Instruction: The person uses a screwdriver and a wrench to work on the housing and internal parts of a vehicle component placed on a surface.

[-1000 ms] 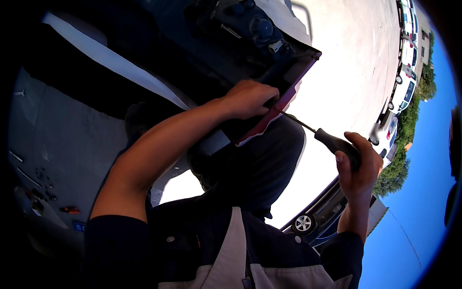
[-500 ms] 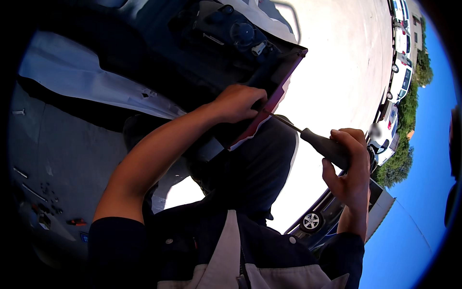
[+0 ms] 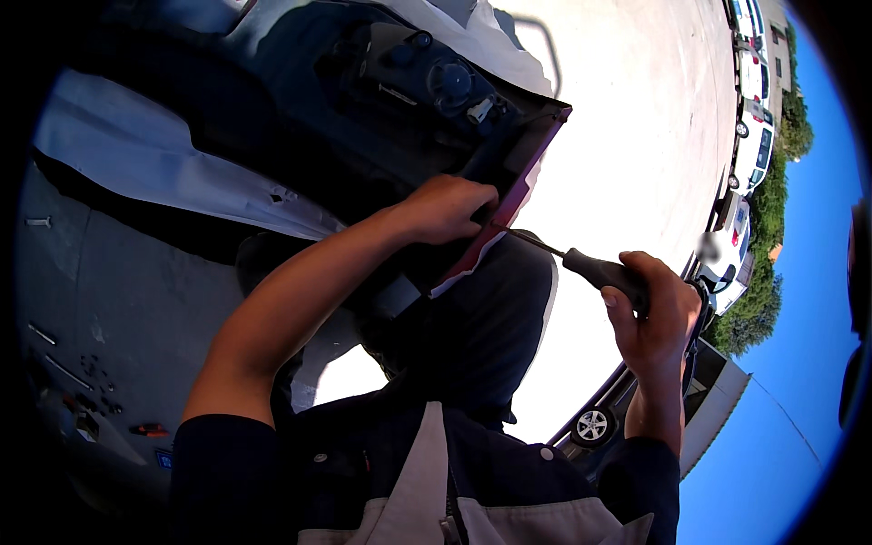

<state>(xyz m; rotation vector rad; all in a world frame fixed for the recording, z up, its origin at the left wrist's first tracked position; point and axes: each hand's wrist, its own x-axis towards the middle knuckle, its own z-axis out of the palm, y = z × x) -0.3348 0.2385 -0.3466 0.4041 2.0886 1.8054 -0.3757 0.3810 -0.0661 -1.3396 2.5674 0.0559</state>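
My right hand (image 3: 656, 309) is wrapped round the dark handle of a screwdriver (image 3: 589, 264). The thin shaft points left, and its tip meets the reddish edge of a large dark car body part, seemingly a bumper (image 3: 515, 202). On the inner side of that edge, close to the tip, is my left hand (image 3: 451, 209). Its fingers are curled together against the part; whatever they pinch is hidden. Farther back, a black lamp unit (image 3: 451, 84) with a round cap sits in the part. My dark-trousered knee (image 3: 495, 300) is under the near corner.
White sheeting (image 3: 173, 163) lies along the part's left side. On the grey floor at left are a bolt-like metal piece (image 3: 38, 222), a long thin tool (image 3: 68, 371), several small dark pieces and an orange-black tool (image 3: 148, 430). Parked cars (image 3: 752, 154) line the far right.
The view has shifted slightly. My right hand's fingers have closed farther round the screwdriver handle, and its wrist has turned a little. The left hand keeps its place at the edge.
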